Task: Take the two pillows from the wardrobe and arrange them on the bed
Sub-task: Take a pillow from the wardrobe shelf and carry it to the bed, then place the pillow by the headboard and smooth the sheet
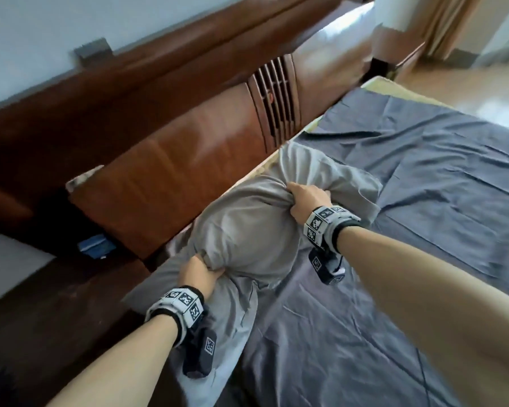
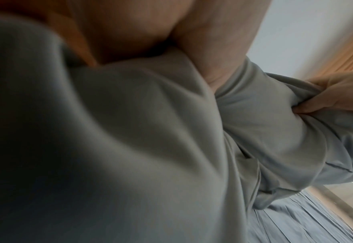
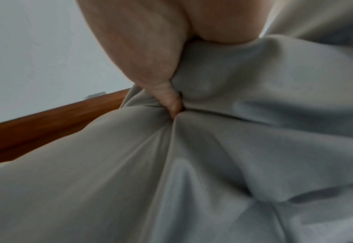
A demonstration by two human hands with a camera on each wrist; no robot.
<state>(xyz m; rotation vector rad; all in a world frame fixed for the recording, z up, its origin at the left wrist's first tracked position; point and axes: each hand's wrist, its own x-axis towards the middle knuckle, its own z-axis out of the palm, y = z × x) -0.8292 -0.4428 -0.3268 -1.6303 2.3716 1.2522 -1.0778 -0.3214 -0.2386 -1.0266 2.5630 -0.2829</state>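
Observation:
A grey pillow point(image 1: 247, 230) lies at the head of the bed point(image 1: 423, 201), close to the wooden headboard point(image 1: 174, 171). My left hand point(image 1: 200, 271) grips a bunch of its cover at the near end. My right hand point(image 1: 303, 198) grips the cover at the far end, fingers curled into the cloth. In the left wrist view the pillow point(image 2: 129, 131) fills the frame, with my left hand point(image 2: 150, 32) above it and my right hand point(image 2: 337, 97) gripping at the right. In the right wrist view my right hand point(image 3: 150, 57) clutches the pillow point(image 3: 213, 164). I see only one pillow.
A dark blue-grey sheet point(image 1: 394, 289) covers the mattress, wrinkled, open to the right. The headboard runs along the left with a slatted panel point(image 1: 276, 95). A dark nightstand point(image 1: 56, 304) stands at the lower left. Curtains point(image 1: 447, 22) and bare floor point(image 1: 467, 83) lie beyond.

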